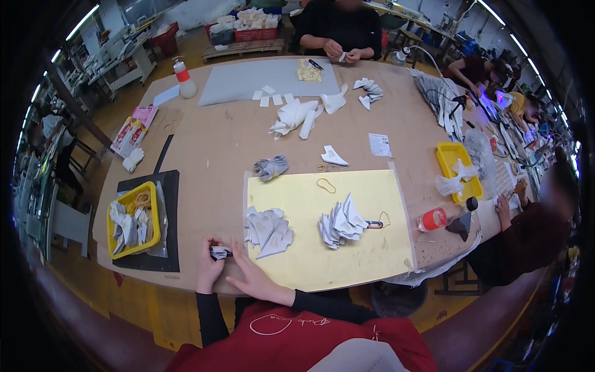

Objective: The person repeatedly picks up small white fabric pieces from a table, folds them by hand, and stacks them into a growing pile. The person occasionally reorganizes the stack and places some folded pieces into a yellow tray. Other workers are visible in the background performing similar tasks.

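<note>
My left hand (211, 268) is closed around a small bundle of grey-white cut pieces (219, 252) at the table's near edge. Beside it, my right hand (254, 278) has its fingers stretched out, the fingertips close to the bundle; whether they touch it I cannot tell. Just ahead, on the yellow sheet (322, 266), lies a loose pile of pale grey cut pieces (268, 232). A fanned stack of similar pieces (342, 223) sits further right, next to a small clip-like tool (374, 224). Beyond the sheet's far edge rests a rolled grey bundle (271, 167).
At left, a yellow basket (156, 230) holds pieces and rubber bands on a black board (167, 260). Another yellow basket (444, 162) and a red-labelled bottle (432, 219) stand at right. White scraps (296, 118) lie mid-table. A person (338, 31) works opposite; another (533, 217) sits right.
</note>
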Available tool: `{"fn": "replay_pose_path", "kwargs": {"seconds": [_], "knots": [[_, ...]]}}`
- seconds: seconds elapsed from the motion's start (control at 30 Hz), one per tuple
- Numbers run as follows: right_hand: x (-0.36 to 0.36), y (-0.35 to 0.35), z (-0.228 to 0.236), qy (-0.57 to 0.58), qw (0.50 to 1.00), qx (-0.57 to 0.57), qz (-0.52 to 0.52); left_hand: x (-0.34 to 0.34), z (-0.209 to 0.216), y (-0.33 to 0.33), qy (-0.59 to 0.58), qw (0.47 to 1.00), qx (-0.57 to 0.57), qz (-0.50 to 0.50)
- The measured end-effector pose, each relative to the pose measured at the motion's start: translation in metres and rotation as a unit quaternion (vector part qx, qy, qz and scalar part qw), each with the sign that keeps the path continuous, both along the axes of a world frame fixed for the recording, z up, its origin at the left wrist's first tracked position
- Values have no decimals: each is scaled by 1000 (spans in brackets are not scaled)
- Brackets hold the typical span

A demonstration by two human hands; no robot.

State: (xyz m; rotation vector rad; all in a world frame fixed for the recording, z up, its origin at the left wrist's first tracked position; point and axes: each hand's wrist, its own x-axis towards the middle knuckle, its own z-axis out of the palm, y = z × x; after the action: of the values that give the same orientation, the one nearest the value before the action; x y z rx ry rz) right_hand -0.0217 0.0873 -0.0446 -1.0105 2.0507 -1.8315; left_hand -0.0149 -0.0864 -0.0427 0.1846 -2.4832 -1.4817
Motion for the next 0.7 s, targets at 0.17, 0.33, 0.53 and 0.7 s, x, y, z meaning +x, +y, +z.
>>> {"fn": "replay_pose_path", "kwargs": {"seconds": [0.17, 0.33, 0.53, 0.7], "knots": [[-1, 3, -1, 44, 996, 28, 68, -4, 33, 10, 46, 987, -140, -70], [0, 4, 13, -7, 999, -13, 50, 5, 2, 4, 33, 998, -53, 18], [-3, 3, 1, -14, 999, -29, 11, -5, 4, 10, 39, 997, -56, 42], [-4, 3, 0, -17, 999, 5, 30, -11, -3, 4, 103, 991, -82, -30]]}}
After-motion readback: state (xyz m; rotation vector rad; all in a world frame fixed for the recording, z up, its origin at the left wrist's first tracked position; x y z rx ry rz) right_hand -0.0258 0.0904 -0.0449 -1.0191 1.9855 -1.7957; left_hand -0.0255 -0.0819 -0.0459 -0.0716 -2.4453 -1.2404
